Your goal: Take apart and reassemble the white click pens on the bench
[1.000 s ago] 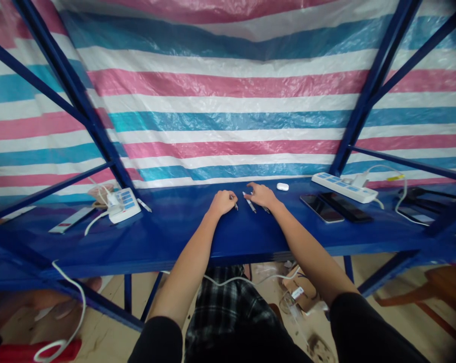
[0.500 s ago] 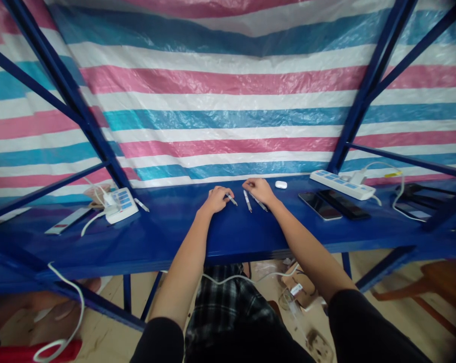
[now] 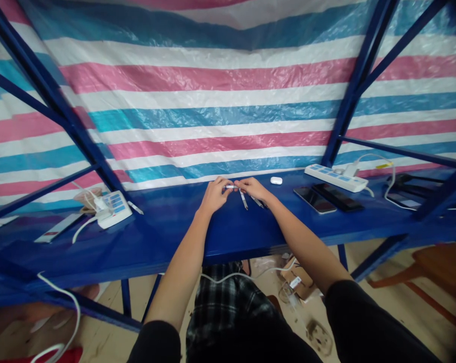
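My left hand [image 3: 214, 195] is above the blue table with its fingers closed on a white pen [image 3: 230, 187], which lies roughly level across the gap between my hands. The right end of that pen meets the fingertips of my right hand [image 3: 254, 189], which are pinched together there. Just below my right hand, a second white pen [image 3: 244, 201] rests on the table, pointing toward me. Beside it are slim grey pens [image 3: 257, 202], partly hidden under the right hand, so I cannot tell how many.
A white earbud case [image 3: 276, 180] and two dark phones [image 3: 314, 200] lie to the right, near a white power strip [image 3: 336, 178]. Another power strip [image 3: 116, 209] and a pen [image 3: 136, 207] are at left. Blue metal posts [image 3: 348, 101] frame the table [image 3: 175, 217]; striped sheeting hangs behind.
My left hand has raised its pen and turned it level. The right hand has shifted left, its fingertips now meeting the pen's end. The view has moved slightly.
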